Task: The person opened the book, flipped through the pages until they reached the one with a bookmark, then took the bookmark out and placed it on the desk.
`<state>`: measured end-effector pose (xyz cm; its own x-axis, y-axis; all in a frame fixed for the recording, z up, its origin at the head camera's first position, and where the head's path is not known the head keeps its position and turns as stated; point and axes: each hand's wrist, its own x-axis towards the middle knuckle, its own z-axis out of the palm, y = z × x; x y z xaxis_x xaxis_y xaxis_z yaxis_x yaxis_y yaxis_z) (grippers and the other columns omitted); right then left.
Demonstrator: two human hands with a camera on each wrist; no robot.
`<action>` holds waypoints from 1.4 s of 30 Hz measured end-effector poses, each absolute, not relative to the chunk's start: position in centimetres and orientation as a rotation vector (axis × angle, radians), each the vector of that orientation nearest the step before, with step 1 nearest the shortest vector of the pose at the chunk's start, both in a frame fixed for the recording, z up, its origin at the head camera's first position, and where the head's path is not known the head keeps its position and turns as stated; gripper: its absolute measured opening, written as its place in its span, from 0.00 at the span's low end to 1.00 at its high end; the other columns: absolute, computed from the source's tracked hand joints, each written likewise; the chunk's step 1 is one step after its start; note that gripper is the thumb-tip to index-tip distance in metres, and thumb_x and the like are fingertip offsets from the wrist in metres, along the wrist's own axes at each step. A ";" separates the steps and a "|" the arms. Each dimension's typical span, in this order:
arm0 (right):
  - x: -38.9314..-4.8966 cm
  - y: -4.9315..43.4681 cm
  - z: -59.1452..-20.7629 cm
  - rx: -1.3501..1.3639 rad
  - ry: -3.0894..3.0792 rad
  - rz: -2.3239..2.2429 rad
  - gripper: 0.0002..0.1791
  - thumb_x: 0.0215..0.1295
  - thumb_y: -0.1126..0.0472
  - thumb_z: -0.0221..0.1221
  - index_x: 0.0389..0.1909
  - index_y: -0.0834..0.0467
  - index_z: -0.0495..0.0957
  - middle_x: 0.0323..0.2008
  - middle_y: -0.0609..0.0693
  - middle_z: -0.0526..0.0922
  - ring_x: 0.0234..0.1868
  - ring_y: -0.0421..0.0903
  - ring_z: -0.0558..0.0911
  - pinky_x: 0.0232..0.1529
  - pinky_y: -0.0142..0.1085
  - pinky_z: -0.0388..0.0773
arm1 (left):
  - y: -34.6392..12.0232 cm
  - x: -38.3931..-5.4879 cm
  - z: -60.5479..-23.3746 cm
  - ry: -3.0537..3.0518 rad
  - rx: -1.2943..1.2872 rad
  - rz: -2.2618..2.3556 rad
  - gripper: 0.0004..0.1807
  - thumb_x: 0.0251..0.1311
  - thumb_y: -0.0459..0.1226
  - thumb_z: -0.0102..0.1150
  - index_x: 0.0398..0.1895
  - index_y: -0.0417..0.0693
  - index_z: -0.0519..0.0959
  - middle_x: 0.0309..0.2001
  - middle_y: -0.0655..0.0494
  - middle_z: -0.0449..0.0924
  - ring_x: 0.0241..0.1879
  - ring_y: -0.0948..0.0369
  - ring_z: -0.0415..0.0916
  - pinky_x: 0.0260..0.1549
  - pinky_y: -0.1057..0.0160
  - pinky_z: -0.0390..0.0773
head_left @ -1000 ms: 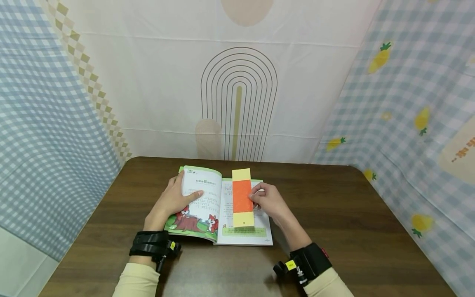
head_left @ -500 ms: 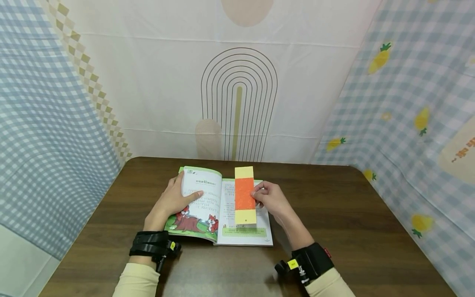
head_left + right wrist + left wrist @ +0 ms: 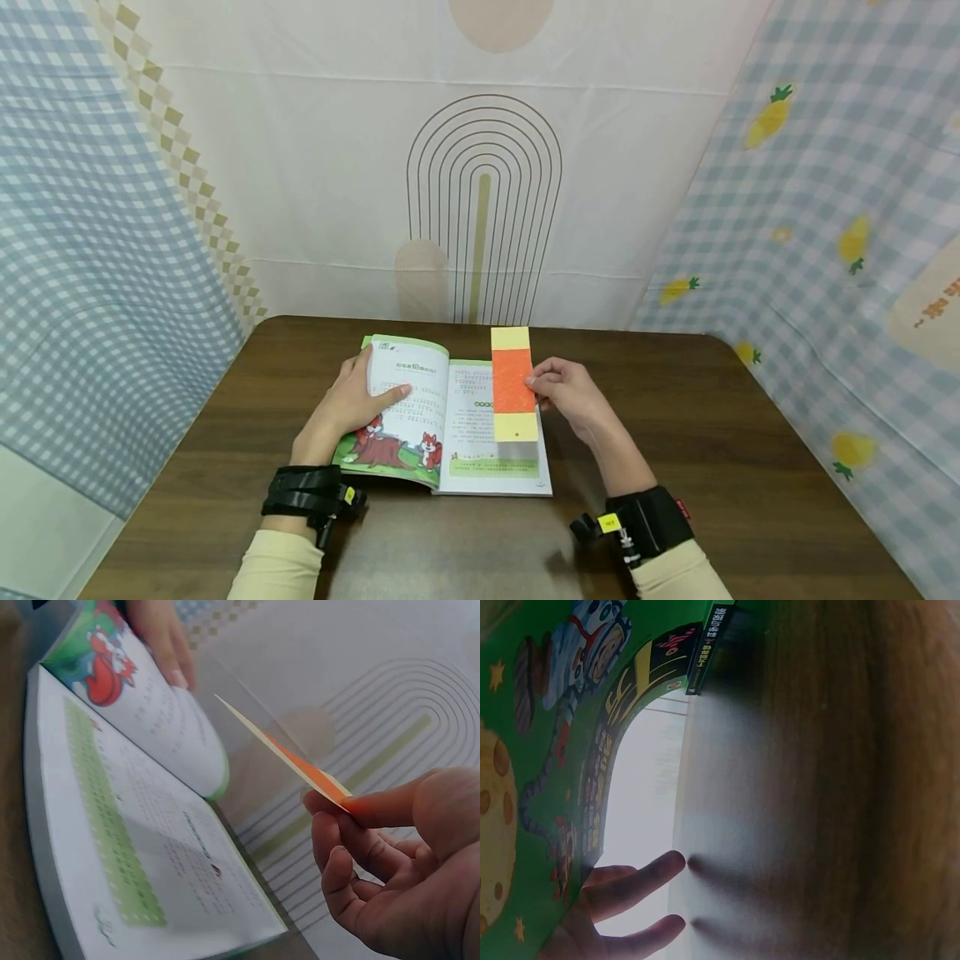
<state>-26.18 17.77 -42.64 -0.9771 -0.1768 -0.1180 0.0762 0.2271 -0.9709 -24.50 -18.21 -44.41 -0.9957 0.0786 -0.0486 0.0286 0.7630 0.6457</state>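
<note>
An open picture book (image 3: 467, 442) with printed text and red squirrels lies at the middle of the table. My left hand (image 3: 349, 408) holds its raised left side, thumb across the page. In the left wrist view, other fingers (image 3: 634, 889) reach past the green cover (image 3: 551, 765), tips close to the tabletop. My right hand (image 3: 570, 393) pinches the right edge of a bookmark (image 3: 513, 381), an orange strip with yellow ends and a small hole. It hangs over the right page, its shadow below. The right wrist view shows the bookmark (image 3: 289, 761) nearly edge-on between thumb and fingers.
The brown wooden table (image 3: 720, 450) extends around the book, its far edge just behind. A white cloth (image 3: 315, 167) with arch lines hangs at the back. Blue checked cloths (image 3: 810, 275) hang on both sides.
My right hand has carried the bookmark to the right and slightly away from me, its shadow now farther below it. My left hand and the book have not moved.
</note>
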 end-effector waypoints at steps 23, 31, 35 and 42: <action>-27.7 24.5 -43.2 -0.011 2.236 -1.710 0.10 0.80 0.63 0.59 0.50 0.68 0.76 0.39 0.56 0.81 0.37 0.51 0.79 0.48 0.47 0.85 | -18.3 -24.7 -44.4 2.883 0.091 1.040 0.63 0.68 0.64 0.62 0.86 0.39 0.37 0.81 0.27 0.44 0.69 0.34 0.64 0.64 0.30 0.71; -27.8 25.6 -44.1 0.000 2.226 -1.670 0.09 0.79 0.64 0.61 0.48 0.68 0.77 0.37 0.55 0.79 0.37 0.51 0.78 0.44 0.44 0.85 | -18.4 -24.7 -44.5 2.883 0.089 1.035 0.63 0.68 0.64 0.62 0.86 0.39 0.37 0.81 0.27 0.44 0.69 0.34 0.63 0.65 0.30 0.71; -27.9 26.1 -44.7 0.040 2.254 -1.630 0.09 0.79 0.63 0.60 0.48 0.67 0.78 0.36 0.54 0.79 0.36 0.49 0.79 0.41 0.40 0.85 | -18.3 -24.6 -44.5 2.878 0.088 1.034 0.63 0.68 0.64 0.62 0.86 0.39 0.37 0.81 0.27 0.44 0.69 0.34 0.64 0.65 0.30 0.71; -28.0 26.3 -45.5 0.042 2.353 -1.523 0.08 0.78 0.63 0.61 0.44 0.67 0.81 0.33 0.54 0.81 0.33 0.48 0.81 0.39 0.40 0.83 | -18.3 -24.6 -44.5 2.876 0.092 1.046 0.62 0.68 0.64 0.62 0.86 0.41 0.37 0.81 0.27 0.44 0.69 0.34 0.64 0.64 0.30 0.71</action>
<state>-27.96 26.35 -45.52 -0.9428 -0.1560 -0.2945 0.2047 0.4261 -0.8812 -24.55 -18.30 -44.50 -0.9950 0.0838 -0.0547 0.0291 0.7650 0.6434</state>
